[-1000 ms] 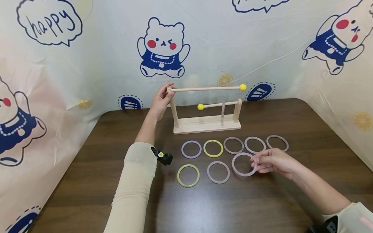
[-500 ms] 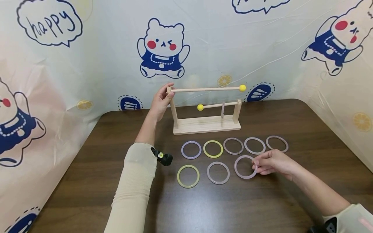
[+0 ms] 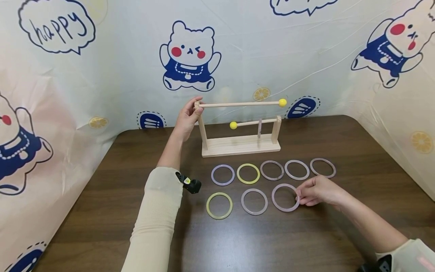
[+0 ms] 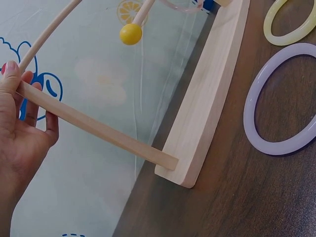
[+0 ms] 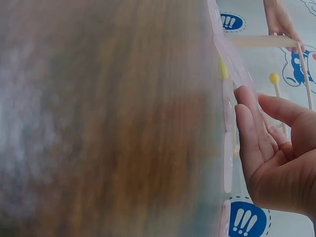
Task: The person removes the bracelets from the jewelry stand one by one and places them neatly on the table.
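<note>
My left hand (image 3: 186, 119) grips the top of the left post of a wooden stand (image 3: 241, 146). The stand has two rods with yellow ball ends; a pale ring (image 3: 259, 128) hangs on the lower, shorter rod. In the left wrist view, the thumb and fingers hold the post (image 4: 98, 123) where the upper rod meets it. My right hand (image 3: 321, 192) pinches the right edge of a pinkish-purple ring (image 3: 285, 209) at the right end of the front row. The right wrist view shows this ring (image 5: 234, 61) tilted, its pinched side raised off the table.
Behind the held ring lies a row of rings: blue-purple (image 3: 222, 184), yellow (image 3: 248, 182), and several pale purple ones (image 3: 297, 178). A yellow-green ring (image 3: 219, 217) and a pale ring (image 3: 254, 213) lie left of it. A printed cloth (image 3: 255, 49) hangs behind the table (image 3: 136, 158).
The held ring has come slightly nearer and lower, away from the back row, with my right hand still pinching it. My left hand stays on the post.
</note>
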`<state>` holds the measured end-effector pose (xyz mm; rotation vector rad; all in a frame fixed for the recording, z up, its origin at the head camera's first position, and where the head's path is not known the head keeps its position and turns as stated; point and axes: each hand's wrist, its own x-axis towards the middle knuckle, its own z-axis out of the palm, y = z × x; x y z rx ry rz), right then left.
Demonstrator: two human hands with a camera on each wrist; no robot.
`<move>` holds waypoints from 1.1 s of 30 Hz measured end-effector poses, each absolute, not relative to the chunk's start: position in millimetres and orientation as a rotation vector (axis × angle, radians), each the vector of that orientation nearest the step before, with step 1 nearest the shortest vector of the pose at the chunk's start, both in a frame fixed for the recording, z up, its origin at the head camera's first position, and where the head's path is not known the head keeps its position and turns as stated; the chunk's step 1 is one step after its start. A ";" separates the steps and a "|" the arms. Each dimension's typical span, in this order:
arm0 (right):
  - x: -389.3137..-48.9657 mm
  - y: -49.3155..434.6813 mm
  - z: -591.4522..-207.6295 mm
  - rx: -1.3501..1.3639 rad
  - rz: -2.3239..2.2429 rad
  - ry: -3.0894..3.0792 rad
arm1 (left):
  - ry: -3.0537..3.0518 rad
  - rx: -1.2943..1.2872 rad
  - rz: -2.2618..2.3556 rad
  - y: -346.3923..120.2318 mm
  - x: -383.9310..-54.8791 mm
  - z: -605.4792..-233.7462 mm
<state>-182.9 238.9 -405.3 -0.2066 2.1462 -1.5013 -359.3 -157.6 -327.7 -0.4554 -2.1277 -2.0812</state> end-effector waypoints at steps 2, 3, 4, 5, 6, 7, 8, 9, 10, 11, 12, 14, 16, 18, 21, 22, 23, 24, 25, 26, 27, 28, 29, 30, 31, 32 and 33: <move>-183.6 240.1 -405.6 -0.233 -1.476 2.174 | -2.124 -0.444 -2.084 -157.7 -359.9 -327.9; -183.8 240.3 -405.3 -0.233 -1.456 2.207 | -2.120 -0.441 -2.084 -157.7 -360.0 -328.0; -183.9 240.1 -404.2 -0.229 -1.437 2.246 | -2.120 -0.436 -2.083 -157.7 -360.4 -328.3; -183.8 239.9 -402.8 -0.227 -1.414 2.293 | -2.120 -0.432 -2.081 -157.5 -360.5 -328.3; -183.7 239.4 -400.6 -0.216 -1.393 2.339 | -2.119 -0.430 -2.078 -157.4 -360.7 -328.5; -183.5 238.7 -398.2 -0.205 -1.372 2.383 | -2.119 -0.426 -2.074 -157.3 -360.6 -328.4; -183.3 237.9 -395.2 -0.195 -1.355 2.421 | -2.119 -0.425 -2.070 -157.2 -360.3 -328.3; -183.6 236.6 -392.9 -0.169 -1.348 2.447 | -2.119 -0.427 -2.069 -157.3 -360.4 -328.5; -184.1 235.9 -390.5 -0.164 -1.346 2.460 | -2.115 -0.429 -2.073 -157.3 -360.4 -328.4; -184.8 235.1 -388.4 -0.165 -1.344 2.467 | -2.113 -0.430 -2.076 -157.3 -360.5 -328.3; -185.8 234.0 -386.6 -0.163 -1.346 2.467 | -2.114 -0.430 -2.076 -157.4 -360.4 -328.3; -188.4 231.2 -383.9 -0.168 -1.357 2.462 | -2.117 -0.431 -2.076 -157.5 -360.1 -328.2; -192.1 227.6 -382.4 -0.184 -1.374 2.448 | -2.120 -0.426 -2.078 -157.8 -359.7 -328.0; -195.9 222.9 -380.7 -0.201 -1.390 2.437 | -2.125 -0.420 -2.075 -158.3 -359.1 -327.9; -201.4 216.0 -376.8 -0.216 -1.417 2.420 | -2.117 -0.420 -2.085 -159.0 -359.1 -327.8; -203.3 213.8 -375.5 -0.221 -1.428 2.417 | -2.117 -0.422 -2.084 -159.0 -359.3 -327.8; -205.1 211.8 -374.0 -0.217 -1.440 2.415 | -2.115 -0.424 -2.085 -159.0 -359.4 -327.8; -207.0 210.1 -372.8 -0.213 -1.452 2.413 | -2.114 -0.426 -2.086 -158.9 -359.5 -327.8; -209.0 208.3 -371.9 -0.219 -1.458 2.413 | -2.110 -0.432 -2.088 -158.8 -359.7 -327.8; -211.3 206.7 -371.4 -0.221 -1.461 2.416 | -2.109 -0.433 -2.087 -158.6 -359.6 -327.8; -213.6 205.2 -371.3 -0.225 -1.461 2.421 | -2.108 -0.434 -2.089 -158.4 -359.6 -327.8; -215.9 203.7 -371.4 -0.222 -1.462 2.422 | -2.105 -0.433 -2.092 -158.2 -359.6 -327.9; -218.3 202.4 -371.6 -0.220 -1.458 2.426 | -2.103 -0.433 -2.094 -158.0 -359.5 -327.9; -220.9 201.1 -372.0 -0.223 -1.454 2.431 | -2.102 -0.434 -2.096 -157.9 -359.4 -328.0; -223.3 199.8 -372.4 -0.223 -1.453 2.433 | -2.101 -0.439 -2.098 -157.9 -359.2 -327.9; -225.6 198.7 -372.7 -0.218 -1.453 2.435 | -2.103 -0.437 -2.097 -157.8 -359.1 -328.0; -228.1 197.5 -373.0 -0.216 -1.456 2.434 | -2.105 -0.437 -2.097 -157.8 -359.0 -328.0</move>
